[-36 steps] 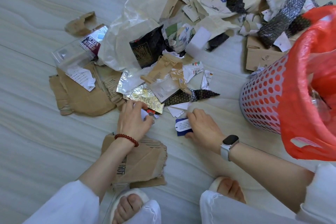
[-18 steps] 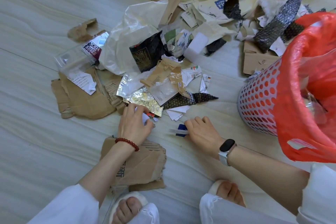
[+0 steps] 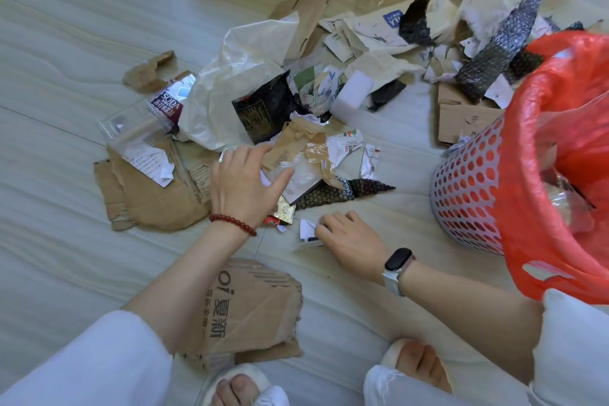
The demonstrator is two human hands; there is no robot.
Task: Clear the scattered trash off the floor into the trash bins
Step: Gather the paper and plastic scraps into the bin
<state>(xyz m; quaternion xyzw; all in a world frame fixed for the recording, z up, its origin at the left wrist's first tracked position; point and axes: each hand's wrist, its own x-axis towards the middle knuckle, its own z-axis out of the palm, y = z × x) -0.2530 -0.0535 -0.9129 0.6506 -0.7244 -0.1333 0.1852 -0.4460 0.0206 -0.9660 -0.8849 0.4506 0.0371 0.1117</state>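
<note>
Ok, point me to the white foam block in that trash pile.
The white foam block lies on the floor toward the back of the pile, centre-right in the head view, between the black foil packet and a black scrap.

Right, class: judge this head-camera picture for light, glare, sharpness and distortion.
Head view: soft daylight, faint shadows; glare on the clear plastic packet; wide-angle bending enlarges the red-lined bin at the edge; the left hand and right hand look slightly soft.

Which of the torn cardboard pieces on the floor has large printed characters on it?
The cardboard piece nearest the person's feet, under the left forearm; the other brown pieces show no large print.
</note>
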